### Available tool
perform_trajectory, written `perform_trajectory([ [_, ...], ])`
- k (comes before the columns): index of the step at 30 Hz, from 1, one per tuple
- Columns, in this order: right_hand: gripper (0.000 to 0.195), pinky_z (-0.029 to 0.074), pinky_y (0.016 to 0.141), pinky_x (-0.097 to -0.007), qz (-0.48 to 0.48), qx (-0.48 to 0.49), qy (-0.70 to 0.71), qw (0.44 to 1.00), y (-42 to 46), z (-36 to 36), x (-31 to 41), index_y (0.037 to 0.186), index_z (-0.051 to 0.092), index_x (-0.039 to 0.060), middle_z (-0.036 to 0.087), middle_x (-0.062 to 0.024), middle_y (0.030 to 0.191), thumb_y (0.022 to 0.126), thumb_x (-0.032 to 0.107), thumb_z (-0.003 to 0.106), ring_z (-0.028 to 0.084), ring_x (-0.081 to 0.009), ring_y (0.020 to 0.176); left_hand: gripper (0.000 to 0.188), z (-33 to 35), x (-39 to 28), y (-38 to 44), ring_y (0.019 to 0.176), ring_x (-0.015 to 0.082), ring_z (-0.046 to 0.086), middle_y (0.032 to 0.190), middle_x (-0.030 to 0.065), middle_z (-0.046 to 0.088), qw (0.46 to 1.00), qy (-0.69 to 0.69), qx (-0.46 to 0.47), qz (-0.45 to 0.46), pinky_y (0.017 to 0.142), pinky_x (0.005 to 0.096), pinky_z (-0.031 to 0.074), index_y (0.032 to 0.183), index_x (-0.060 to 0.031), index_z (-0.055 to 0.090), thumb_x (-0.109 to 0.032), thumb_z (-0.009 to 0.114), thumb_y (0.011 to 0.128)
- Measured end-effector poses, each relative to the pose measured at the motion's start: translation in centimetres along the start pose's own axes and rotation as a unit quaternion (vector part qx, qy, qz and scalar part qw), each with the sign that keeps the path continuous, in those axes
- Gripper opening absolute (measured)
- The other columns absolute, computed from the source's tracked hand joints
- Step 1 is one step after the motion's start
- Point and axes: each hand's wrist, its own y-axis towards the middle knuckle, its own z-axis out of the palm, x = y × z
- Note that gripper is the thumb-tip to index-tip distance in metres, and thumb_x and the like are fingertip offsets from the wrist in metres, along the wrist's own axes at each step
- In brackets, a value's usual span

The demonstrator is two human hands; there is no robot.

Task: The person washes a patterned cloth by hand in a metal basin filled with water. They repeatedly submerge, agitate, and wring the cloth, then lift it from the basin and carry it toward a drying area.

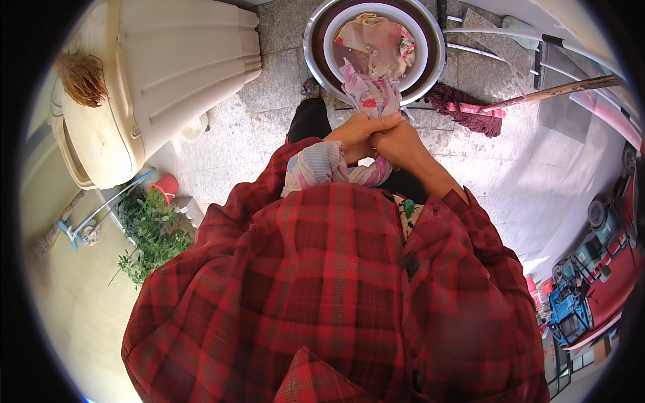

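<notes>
My left hand (pixel 357 132) and my right hand (pixel 401 143) are close together in front of my body, both gripping a pink-and-white printed garment (pixel 372 93). One part of it hangs from my hands over the near rim of a white basin (pixel 330 55). Another part loops back twisted below my hands, and a ribbed, pale blue section (pixel 317 163) lies over my left forearm. Inside the white basin, a cream cloth with floral edges (pixel 375 40) lies in water. A larger metal basin (pixel 438 50) surrounds the white one. My fingertips are partly hidden by the fabric.
A large cream plastic container (pixel 201 55) stands at left, with a brown brush head (pixel 83 80) on it. A mop (pixel 466 108) and metal rails (pixel 494 31) are at right. Behind at left are a red bucket (pixel 165 187) and leafy plants (pixel 156 229).
</notes>
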Motion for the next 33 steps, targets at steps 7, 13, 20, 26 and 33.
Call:
perform_trajectory([
  [7,0.044,0.051,0.065,-0.0365,-0.094,-0.05,0.065,0.992,-0.9,0.5,-0.5,0.105,0.06,-0.0021,0.064,-0.0186,0.076,0.074,0.029,0.062,0.065,-0.0295,0.074,0.037,0.7,-0.9,0.9,0.091,0.0213,0.063,0.101,0.0135,0.064,0.993,-0.105,-0.016,-0.042,0.082,0.0335,0.05,0.111,0.004,0.055,-0.024,0.058,0.088],
  [13,0.046,0.049,0.048,-0.0277,-0.071,-0.029,0.36,0.93,-6.3,-1.7,-2.8,0.11,0.053,-0.0086,0.064,-0.0134,0.079,0.084,0.028,0.063,0.064,-0.0197,0.068,0.034,1.5,-0.3,1.1,0.095,0.0295,0.063,0.108,0.0209,0.061,0.978,-0.205,0.038,0.005,0.088,0.0396,0.049,0.113,0.0098,0.052,-0.011,0.052,0.085],
  [20,0.073,0.051,0.074,-0.0486,-0.114,0.292,0.815,0.488,3.3,1.2,-12.1,0.1,0.06,0.0038,0.065,-0.0139,0.095,0.082,0.072,0.04,0.063,-0.0291,0.09,0.031,1.6,-0.4,1.1,0.079,0.0194,0.059,0.095,0.0132,0.059,0.962,-0.244,0.119,-0.035,0.069,0.0328,0.05,0.114,0.006,0.048,-0.012,0.049,0.089],
  [26,0.076,0.049,0.085,-0.0476,-0.2,0.272,0.808,0.483,9.8,3.5,-5.6,0.116,0.048,0.0017,0.061,-0.016,0.103,0.082,0.07,0.044,0.062,-0.0285,0.089,0.044,2.6,-0.9,-0.3,0.057,0.0077,0.049,0.081,0.0056,0.055,0.924,-0.348,0.153,-0.038,0.056,0.0256,0.045,0.122,0.0029,0.046,-0.03,0.051,0.094],
  [33,0.065,0.052,0.084,-0.039,-0.193,0.031,0.797,0.571,10.6,-0.6,0.4,0.114,0.047,-0.0002,0.061,-0.0134,0.092,0.084,0.056,0.055,0.062,-0.0242,0.084,0.043,0.6,-0.6,-0.6,0.048,0.0052,0.044,0.074,0.0049,0.055,0.969,-0.205,0.058,-0.127,0.044,0.0213,0.04,0.111,0.0023,0.05,-0.036,0.056,0.092],
])
